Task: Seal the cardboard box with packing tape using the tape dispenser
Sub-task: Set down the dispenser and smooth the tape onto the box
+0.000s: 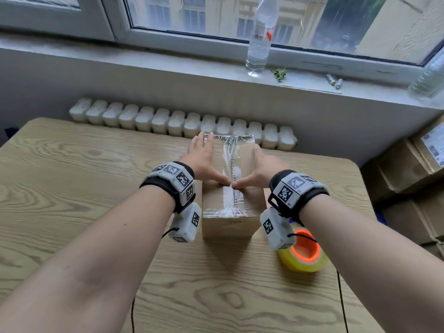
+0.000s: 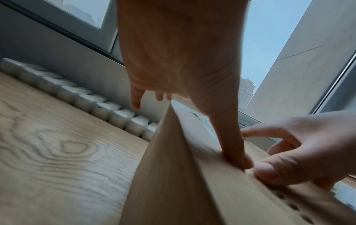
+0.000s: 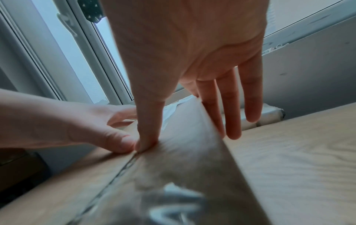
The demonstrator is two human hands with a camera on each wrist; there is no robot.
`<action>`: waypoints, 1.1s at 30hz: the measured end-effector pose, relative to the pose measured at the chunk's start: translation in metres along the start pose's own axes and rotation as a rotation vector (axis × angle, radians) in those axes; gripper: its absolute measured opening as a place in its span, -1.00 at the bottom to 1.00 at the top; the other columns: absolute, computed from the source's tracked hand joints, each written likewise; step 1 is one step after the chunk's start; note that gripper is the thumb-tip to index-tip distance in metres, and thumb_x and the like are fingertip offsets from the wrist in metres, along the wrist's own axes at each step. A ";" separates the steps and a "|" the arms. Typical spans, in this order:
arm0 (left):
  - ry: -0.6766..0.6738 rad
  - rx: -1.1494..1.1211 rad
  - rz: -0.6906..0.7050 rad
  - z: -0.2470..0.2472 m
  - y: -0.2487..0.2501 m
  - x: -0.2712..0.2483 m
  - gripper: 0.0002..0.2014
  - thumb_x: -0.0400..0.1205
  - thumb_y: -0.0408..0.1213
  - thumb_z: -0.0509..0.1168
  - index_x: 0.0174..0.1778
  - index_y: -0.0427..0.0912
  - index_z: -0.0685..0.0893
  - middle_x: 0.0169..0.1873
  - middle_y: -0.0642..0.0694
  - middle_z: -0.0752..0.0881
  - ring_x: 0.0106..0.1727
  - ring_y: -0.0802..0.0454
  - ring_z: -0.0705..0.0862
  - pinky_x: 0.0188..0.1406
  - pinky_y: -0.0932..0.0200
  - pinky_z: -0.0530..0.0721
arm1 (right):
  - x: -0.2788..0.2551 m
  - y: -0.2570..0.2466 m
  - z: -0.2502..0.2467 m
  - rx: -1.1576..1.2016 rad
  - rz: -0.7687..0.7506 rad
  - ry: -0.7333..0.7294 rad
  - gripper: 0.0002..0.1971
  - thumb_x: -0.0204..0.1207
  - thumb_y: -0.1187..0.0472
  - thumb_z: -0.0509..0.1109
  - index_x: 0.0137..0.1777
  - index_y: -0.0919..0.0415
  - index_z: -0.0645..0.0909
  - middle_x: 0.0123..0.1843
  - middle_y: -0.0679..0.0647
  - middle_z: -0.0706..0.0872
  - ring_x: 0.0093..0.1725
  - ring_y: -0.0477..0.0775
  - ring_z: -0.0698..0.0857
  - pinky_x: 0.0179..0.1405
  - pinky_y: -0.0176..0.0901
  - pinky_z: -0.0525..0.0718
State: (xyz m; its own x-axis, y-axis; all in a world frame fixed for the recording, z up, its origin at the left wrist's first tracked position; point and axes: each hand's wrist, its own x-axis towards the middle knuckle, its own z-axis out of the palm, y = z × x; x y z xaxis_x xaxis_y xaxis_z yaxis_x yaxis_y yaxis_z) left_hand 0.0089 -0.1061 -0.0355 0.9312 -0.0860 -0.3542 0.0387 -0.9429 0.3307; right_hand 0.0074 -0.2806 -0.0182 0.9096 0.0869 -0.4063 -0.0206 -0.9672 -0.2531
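A cardboard box (image 1: 228,228) stands in the middle of the wooden table (image 1: 72,188). Clear packing tape (image 1: 229,155) runs along its top seam and across both ends. My left hand (image 1: 211,162) lies flat on the left half of the top, fingers straight toward the far edge. On the right half lies my right hand (image 1: 254,169), its fingers over the box's right edge. Both thumbs meet on the taped seam and press down, as the left wrist view shows with the left thumb (image 2: 237,155) beside the right thumb (image 2: 269,170). The yellow tape roll (image 1: 305,253) with an orange core rests right of the box.
A white radiator (image 1: 168,121) runs behind the table's far edge. A plastic bottle (image 1: 260,39) stands on the windowsill above it. Stacked cardboard boxes (image 1: 408,169) fill the right side. Thin black cables (image 1: 341,296) hang from my wrists over the near table.
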 end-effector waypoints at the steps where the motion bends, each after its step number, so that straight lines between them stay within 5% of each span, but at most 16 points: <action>1: -0.007 -0.001 -0.002 -0.002 0.000 0.007 0.41 0.17 0.29 0.55 0.69 -0.12 -0.29 0.68 -0.15 -0.32 0.70 -0.12 -0.30 0.70 -0.17 -0.05 | 0.007 -0.002 -0.004 -0.028 0.003 0.010 0.20 0.06 -0.34 0.60 0.60 0.16 0.09 0.30 0.14 0.68 0.26 0.22 0.66 0.17 0.04 0.65; 6: 0.020 -0.060 -0.015 -0.013 0.001 0.035 0.38 0.15 0.22 0.60 0.70 -0.09 -0.17 0.69 -0.13 -0.19 0.71 -0.14 -0.17 0.69 -0.13 0.02 | 0.032 -0.011 -0.021 -0.126 0.009 0.107 0.04 0.12 -0.34 0.57 0.46 0.25 0.25 0.26 0.18 0.68 0.25 0.23 0.68 -0.10 -0.07 0.53; 13: 0.228 -0.040 -0.089 -0.021 0.011 0.060 0.01 0.16 0.30 0.55 0.43 -0.21 0.44 0.36 -0.20 0.35 0.45 -0.18 0.34 0.51 -0.06 0.39 | 0.051 -0.010 -0.026 -0.154 0.009 0.199 -0.12 0.20 -0.37 0.50 0.33 0.21 0.31 0.21 0.16 0.70 0.23 0.21 0.69 -0.14 -0.05 0.47; 22: 0.330 0.119 -0.188 -0.023 0.000 0.046 -0.41 0.50 0.22 0.34 0.23 -0.20 0.64 0.25 -0.21 0.61 0.32 -0.19 0.61 0.14 -0.01 0.60 | 0.038 0.003 -0.033 -0.203 -0.013 0.075 -0.43 0.49 -0.23 0.32 0.38 0.10 0.48 0.33 0.14 0.66 0.31 0.21 0.63 0.11 -0.01 0.55; 28: 0.237 0.185 -0.292 -0.029 -0.021 0.011 -0.54 0.59 0.17 0.24 0.06 -0.18 0.69 0.11 -0.16 0.74 0.20 -0.16 0.69 -0.10 0.10 0.46 | 0.007 0.016 -0.033 -0.228 0.072 0.021 -0.47 0.54 -0.25 0.23 0.26 0.15 0.59 0.21 0.12 0.72 0.14 0.17 0.72 -0.01 -0.11 0.57; 33: 0.183 0.195 -0.377 -0.029 -0.039 -0.020 -0.53 0.66 0.13 0.16 0.06 -0.22 0.71 0.07 -0.18 0.76 0.15 -0.16 0.71 -0.07 0.10 0.50 | -0.010 0.027 -0.027 -0.030 0.161 -0.084 -0.48 0.59 -0.16 0.24 0.18 0.34 0.58 0.03 0.26 0.81 0.00 0.27 0.80 0.05 0.05 0.74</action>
State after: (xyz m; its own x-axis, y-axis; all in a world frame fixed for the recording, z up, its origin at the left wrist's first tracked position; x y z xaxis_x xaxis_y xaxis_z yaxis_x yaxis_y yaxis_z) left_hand -0.0005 -0.0585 -0.0158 0.9145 0.3162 -0.2524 0.3344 -0.9419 0.0316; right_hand 0.0085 -0.3136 0.0028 0.8576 -0.0516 -0.5117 -0.1498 -0.9769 -0.1525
